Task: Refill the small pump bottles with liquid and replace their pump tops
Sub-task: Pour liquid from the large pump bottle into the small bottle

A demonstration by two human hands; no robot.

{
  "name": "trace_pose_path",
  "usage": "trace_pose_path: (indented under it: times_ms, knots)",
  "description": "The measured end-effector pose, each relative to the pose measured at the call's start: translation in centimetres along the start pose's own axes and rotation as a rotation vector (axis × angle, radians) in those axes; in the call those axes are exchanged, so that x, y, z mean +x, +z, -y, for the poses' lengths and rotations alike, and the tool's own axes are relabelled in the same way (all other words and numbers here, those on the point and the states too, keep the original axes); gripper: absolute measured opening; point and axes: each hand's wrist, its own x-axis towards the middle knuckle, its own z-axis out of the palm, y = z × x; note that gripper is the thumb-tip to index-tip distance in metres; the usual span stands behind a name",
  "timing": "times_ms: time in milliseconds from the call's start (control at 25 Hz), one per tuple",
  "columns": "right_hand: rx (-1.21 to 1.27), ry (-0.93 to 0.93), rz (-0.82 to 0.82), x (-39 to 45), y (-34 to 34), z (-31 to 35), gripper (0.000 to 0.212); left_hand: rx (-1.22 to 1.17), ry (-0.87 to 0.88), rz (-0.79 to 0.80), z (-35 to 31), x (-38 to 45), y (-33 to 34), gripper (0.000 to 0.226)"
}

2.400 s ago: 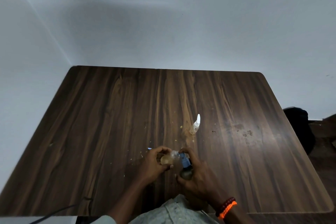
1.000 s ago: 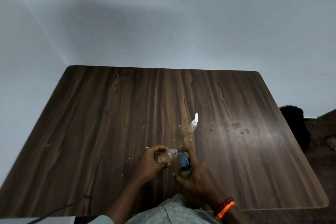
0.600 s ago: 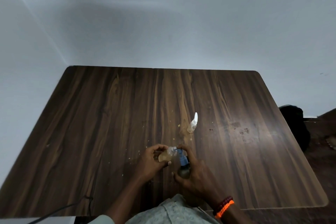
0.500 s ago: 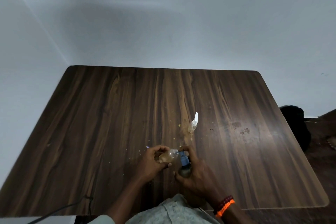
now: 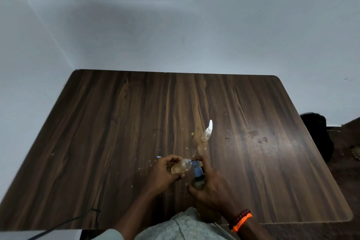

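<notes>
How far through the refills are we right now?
Looks done: one small bottle stands on the table with its white pump top on. In hand: the left hand tilts an uncapped clear bottle against the blue-nozzled bottle gripped by the right hand. Left: finish filling, refit its top.

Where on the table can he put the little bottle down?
Bare wood runs along the left half of the table and behind the capped spray bottle. The near middle is crowded: the left hand holds a small bottle, the right hand a blue-topped bottle.
</notes>
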Motion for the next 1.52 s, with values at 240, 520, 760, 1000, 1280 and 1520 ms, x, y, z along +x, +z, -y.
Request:
trace_pose_path:
  times_ms: [240, 520, 760, 1000, 1280, 1520]
  knots:
    - [0.002, -0.007, 0.027, 0.1, 0.2, 0.0, 0.075, 0.006, -0.012, -0.018, 0.0, 0.2, -0.2, 0.039]
    - [0.009, -0.007, -0.011, 0.3, -0.1, 0.1, 0.064, 0.005, -0.008, -0.001, 0.4, 0.3, -0.1, 0.042]
    - [0.042, 0.000, 0.019, 0.3, 0.1, 0.0, 0.074, 0.009, 0.004, -0.010, 0.4, 0.6, -0.2, 0.039]
    - [0.022, 0.010, -0.011, 0.4, 0.0, -0.1, 0.069, 0.009, 0.007, 0.005, 0.6, 0.6, -0.1, 0.042]
    - [0.007, 0.005, -0.014, 0.3, 0.1, -0.4, 0.065, 0.000, 0.008, -0.009, 0.9, 0.8, -0.2, 0.042]
    - [0.006, 0.005, -0.019, 0.6, 0.0, -0.1, 0.075, 0.008, 0.010, -0.002, 0.8, 0.8, -0.2, 0.041]
